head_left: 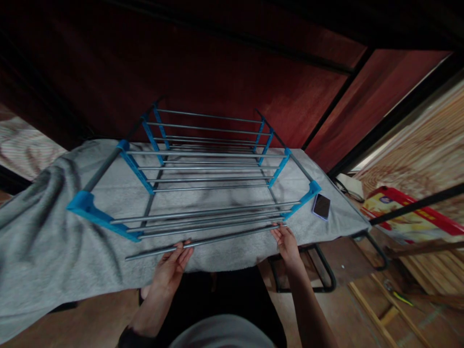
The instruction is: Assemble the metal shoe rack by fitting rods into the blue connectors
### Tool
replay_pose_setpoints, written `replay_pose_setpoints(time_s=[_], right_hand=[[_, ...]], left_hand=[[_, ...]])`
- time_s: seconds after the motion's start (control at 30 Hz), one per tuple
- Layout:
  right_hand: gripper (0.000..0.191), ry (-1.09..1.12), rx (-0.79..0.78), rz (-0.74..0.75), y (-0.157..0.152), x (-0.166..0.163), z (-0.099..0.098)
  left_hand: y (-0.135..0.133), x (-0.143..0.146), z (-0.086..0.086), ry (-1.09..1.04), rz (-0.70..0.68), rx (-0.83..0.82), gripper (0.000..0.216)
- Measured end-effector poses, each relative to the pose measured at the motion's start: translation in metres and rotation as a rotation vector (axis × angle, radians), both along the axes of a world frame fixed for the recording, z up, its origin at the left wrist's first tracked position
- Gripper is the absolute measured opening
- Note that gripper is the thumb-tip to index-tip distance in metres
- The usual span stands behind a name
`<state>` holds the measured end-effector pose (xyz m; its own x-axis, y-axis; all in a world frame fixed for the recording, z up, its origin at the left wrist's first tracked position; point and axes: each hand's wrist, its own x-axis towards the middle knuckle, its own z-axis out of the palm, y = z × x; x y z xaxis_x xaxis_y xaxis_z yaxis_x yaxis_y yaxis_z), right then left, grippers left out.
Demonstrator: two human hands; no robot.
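A loose grey metal rod (pixel 228 237) runs crosswise at the front edge of the cloth-covered table. My left hand (pixel 172 266) grips it left of its middle, thumb and fingers closed around it. At its right end, my right hand (pixel 286 241) pinches the rod between thumb and fingers. Just behind it lies a rack (pixel 210 155) of grey tubes joined by blue plastic brackets, resting on its side posts. Its front left bracket (pixel 105 220) and front right bracket (pixel 302 200) hold several parallel rods. The loose rod is apart from the left bracket and close to the right one.
Grey fleecy cloth (pixel 47 241) drapes over the table. A phone (pixel 321 207) lies on it to the right of the rack. Beyond the right edge are a red and yellow box (pixel 406 217) and a wooden frame (pixel 387 314) on the floor. A dark red panel (pixel 203 63) stands behind.
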<state>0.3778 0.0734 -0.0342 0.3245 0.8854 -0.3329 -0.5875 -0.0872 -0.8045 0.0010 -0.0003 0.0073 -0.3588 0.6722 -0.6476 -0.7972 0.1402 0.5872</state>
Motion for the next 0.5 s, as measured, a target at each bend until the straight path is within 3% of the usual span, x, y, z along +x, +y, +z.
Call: replay_pose_setpoints(time_s=[0.5], right_hand=[[0.018, -0.002, -0.044, 0.07, -0.004, -0.018, 0.011]], left_hand=[[0.0, 0.013, 0.01, -0.014, -0.061, -0.026, 0.021]])
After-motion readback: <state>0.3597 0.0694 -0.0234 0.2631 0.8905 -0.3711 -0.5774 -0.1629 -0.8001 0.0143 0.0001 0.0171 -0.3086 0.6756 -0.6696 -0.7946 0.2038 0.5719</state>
